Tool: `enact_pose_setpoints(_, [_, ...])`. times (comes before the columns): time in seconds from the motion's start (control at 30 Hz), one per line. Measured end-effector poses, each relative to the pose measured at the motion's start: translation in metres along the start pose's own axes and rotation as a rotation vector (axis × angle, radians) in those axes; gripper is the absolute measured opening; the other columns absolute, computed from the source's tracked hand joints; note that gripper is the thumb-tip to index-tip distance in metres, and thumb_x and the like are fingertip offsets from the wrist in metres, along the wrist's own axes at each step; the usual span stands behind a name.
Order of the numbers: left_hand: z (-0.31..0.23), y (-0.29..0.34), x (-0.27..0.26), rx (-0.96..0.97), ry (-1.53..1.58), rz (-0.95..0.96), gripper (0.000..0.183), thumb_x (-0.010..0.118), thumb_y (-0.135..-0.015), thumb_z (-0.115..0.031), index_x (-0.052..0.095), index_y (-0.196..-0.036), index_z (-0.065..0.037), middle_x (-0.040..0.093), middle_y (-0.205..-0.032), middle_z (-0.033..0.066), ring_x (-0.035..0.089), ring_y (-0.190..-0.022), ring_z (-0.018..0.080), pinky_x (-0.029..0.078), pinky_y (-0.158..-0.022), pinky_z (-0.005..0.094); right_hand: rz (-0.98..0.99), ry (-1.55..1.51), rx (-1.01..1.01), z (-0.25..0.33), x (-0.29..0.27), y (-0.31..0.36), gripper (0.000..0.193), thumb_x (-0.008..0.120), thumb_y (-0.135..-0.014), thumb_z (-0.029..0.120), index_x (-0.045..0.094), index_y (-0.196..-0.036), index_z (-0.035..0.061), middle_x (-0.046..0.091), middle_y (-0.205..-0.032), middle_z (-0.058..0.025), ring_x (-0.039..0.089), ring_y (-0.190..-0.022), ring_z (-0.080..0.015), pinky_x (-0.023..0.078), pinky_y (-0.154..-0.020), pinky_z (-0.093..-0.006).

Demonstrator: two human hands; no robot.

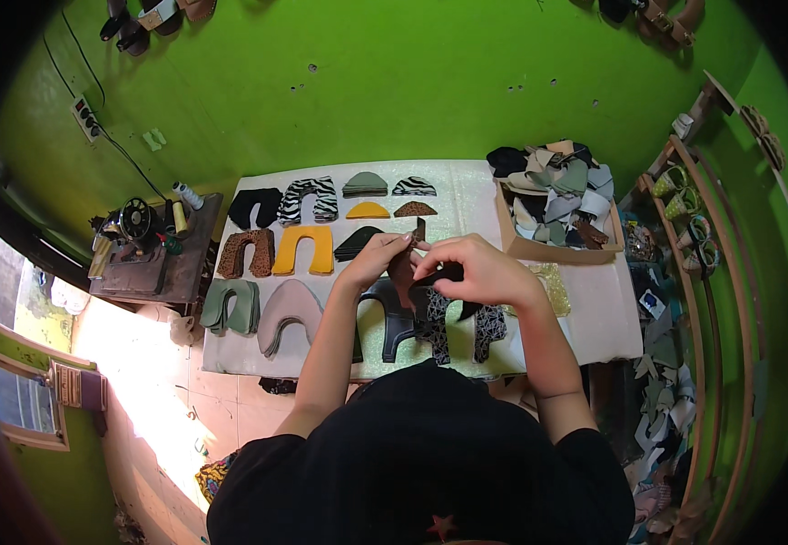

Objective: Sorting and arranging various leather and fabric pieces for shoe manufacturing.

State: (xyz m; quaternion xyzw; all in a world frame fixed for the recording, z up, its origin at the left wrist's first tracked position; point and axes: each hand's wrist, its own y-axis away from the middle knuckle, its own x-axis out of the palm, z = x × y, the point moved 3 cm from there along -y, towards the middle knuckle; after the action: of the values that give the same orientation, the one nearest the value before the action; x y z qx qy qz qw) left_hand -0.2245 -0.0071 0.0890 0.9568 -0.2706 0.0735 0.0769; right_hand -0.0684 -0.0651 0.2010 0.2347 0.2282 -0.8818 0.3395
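My left hand (378, 259) is closed on a brown leather-like cut piece (401, 274), gripping it above the table; a narrow end stands up past the fingertips. My right hand (483, 270) is close beside it, fingers bent and pinched on a dark piece (449, 273). Whether that is part of the brown piece cannot be told. Below the hands lie a black U-shaped piece (392, 304) and black-and-white patterned pieces (487, 331). Left of my forearm sits a stack of beige U-shaped pieces (290, 307). Dark half-round pieces (358, 241) lie behind my left hand.
The pale table (467, 186) also bears stacked yellow (304, 250), leopard (246, 252), zebra (309, 200) and green pieces (231, 305). A cardboard box (557, 245) of scraps stands back right. A sewing machine (135, 222) is at left, a wooden rack (716, 318) at right.
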Motion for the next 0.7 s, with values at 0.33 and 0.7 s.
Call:
enact_pose_setpoints(0.33, [-0.014,0.022,-0.003,0.003,0.192,0.101,0.031,0.046,-0.09,-0.026,0.061,-0.089,0.001,0.063,-0.085,0.0046,0.058,-0.076,0.0089,0.045,-0.072,0.0243,-0.461,0.488,-0.279,-0.007,-0.014,-0.018,0.012,0.067,-0.06,0.005,0.057,-0.065,0.0098,0.06,-0.077,0.0011,0.055,-0.075,-0.0185,0.037,-0.076,-0.0326])
enact_pose_setpoints(0.7, [-0.003,0.028,-0.023,0.003,0.151,0.052,0.031,0.044,-0.091,-0.025,0.059,-0.093,0.003,0.063,-0.075,0.0059,0.059,-0.074,0.0128,0.046,-0.071,0.0246,-0.744,0.394,-0.137,-0.035,-0.013,-0.007,0.008,0.066,-0.072,0.01,0.062,-0.076,0.0051,0.062,-0.068,-0.0044,0.056,-0.058,-0.0179,0.041,-0.061,-0.028])
